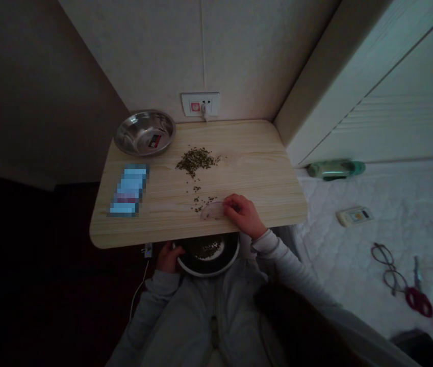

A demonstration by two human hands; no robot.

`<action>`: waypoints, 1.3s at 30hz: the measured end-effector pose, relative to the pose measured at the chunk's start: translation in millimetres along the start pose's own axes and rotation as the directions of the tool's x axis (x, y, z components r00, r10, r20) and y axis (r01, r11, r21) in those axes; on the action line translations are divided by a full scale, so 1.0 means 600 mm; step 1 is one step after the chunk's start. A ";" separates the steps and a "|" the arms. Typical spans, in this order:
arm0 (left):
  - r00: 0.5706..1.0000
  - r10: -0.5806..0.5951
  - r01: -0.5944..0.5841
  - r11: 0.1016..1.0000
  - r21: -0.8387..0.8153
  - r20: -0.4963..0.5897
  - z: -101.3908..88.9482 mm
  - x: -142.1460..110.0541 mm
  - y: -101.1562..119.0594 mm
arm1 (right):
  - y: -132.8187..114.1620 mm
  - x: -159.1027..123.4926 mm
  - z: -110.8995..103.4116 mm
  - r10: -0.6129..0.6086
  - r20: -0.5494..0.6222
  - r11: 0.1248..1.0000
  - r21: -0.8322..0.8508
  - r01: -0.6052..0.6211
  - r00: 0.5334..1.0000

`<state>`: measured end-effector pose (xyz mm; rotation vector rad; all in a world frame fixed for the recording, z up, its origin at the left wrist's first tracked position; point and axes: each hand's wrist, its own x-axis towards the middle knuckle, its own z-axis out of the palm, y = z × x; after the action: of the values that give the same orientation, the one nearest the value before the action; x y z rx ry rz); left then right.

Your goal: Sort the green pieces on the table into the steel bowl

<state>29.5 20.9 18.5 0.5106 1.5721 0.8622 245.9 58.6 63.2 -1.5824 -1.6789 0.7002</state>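
Note:
A loose pile of small greenish-brown beans or seeds [197, 160] lies on the wooden table, with a thin trail of them running toward the front edge. My right hand [244, 214] is closed on a clear half-round plastic piece, which looks like a protractor [212, 211], held at the tabletop beside the nearest scattered seeds. Just below the table's front edge, my left hand [168, 257] grips the left rim of a round dish [208, 267], dark inside with a pale rim. Some seeds lie in the dish, and the table edge hides its far side.
On the light wooden table [270, 183] stand a steel bowl [145, 133] at the back left and a blurred phone [129, 189]. A plugged socket [201, 105] is behind. Right, the white bedding [323, 260] holds a green bottle [334, 169], a remote [355, 216], glasses [394, 278] and scissors [418, 300].

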 end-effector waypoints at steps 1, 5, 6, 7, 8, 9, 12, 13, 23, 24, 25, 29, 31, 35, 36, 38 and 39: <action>1.000 0.002 -0.002 1.000 -0.003 0.004 -0.001 0.002 -0.002 | 0.000 0.000 0.001 0.004 -0.012 1.000 0.000 -0.004 1.000; 1.000 0.018 -0.018 1.000 0.008 0.020 -0.004 0.006 -0.007 | -0.002 0.000 0.001 0.018 -0.063 0.999 -0.032 -0.020 0.998; 1.000 0.012 -0.012 1.000 0.003 0.019 -0.004 0.006 -0.007 | -0.003 0.000 0.001 0.008 -0.064 0.999 -0.043 -0.011 0.998; 1.000 0.006 -0.006 1.000 -0.002 0.015 -0.003 0.005 -0.007 | -0.003 -0.001 0.000 -0.006 -0.056 0.999 -0.049 0.003 0.998; 1.000 0.002 -0.002 1.000 -0.001 0.010 -0.003 0.004 -0.006 | -0.004 -0.001 0.000 -0.019 -0.047 0.999 -0.047 0.016 0.999; 1.000 0.001 -0.001 1.000 0.004 0.007 -0.002 0.003 -0.005 | -0.004 -0.001 -0.001 -0.028 -0.036 0.999 -0.040 0.027 0.999; 1.000 0.008 -0.008 1.000 0.002 0.020 0.001 -0.003 0.000 | -0.004 0.000 -0.002 -0.032 -0.019 0.999 -0.009 0.032 0.999; 1.000 0.007 -0.007 1.000 -0.005 0.025 0.003 -0.005 0.002 | -0.003 0.000 -0.002 -0.028 -0.020 1.000 -0.005 0.028 0.999; 1.000 0.002 -0.002 0.999 -0.032 0.007 0.008 -0.014 0.011 | -0.006 -0.001 -0.003 -0.070 0.032 0.998 0.001 0.070 0.997; 1.000 0.002 -0.002 1.000 -0.022 0.002 0.008 -0.014 0.011 | -0.005 -0.001 -0.003 -0.062 0.028 0.998 0.006 0.062 0.998; 1.000 0.003 -0.003 1.000 -0.009 -0.003 0.008 -0.015 0.012 | -0.005 -0.001 -0.002 -0.051 0.016 0.999 0.009 0.051 0.999; 1.000 0.002 -0.002 1.000 -0.007 -0.003 0.010 -0.018 0.016 | -0.003 -0.001 0.000 -0.019 -0.017 1.000 -0.006 0.019 1.000; 1.000 0.003 -0.003 1.000 -0.015 0.002 0.010 -0.018 0.016 | -0.003 -0.001 0.000 -0.029 -0.007 0.999 -0.020 0.029 1.000; 1.000 0.005 -0.005 1.000 -0.017 0.025 0.008 -0.013 0.011 | -0.006 -0.002 -0.003 -0.058 0.044 0.998 -0.029 0.059 0.997; 1.000 0.002 -0.002 1.000 -0.014 0.027 0.007 -0.011 0.009 | -0.007 -0.002 -0.004 -0.064 0.057 0.997 -0.027 0.065 0.996; 1.000 -0.006 0.006 1.000 -0.010 0.023 0.005 -0.009 0.006 | -0.007 -0.002 -0.004 -0.074 0.074 0.997 -0.021 0.075 0.995; 1.000 -0.013 0.013 1.000 -0.008 0.018 0.005 -0.009 0.005 | -0.006 -0.002 -0.004 -0.076 0.075 0.997 -0.014 0.077 0.994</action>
<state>32.9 19.7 24.1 0.5006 1.5534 0.8520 245.6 56.7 67.7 -1.5117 -1.7948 0.7153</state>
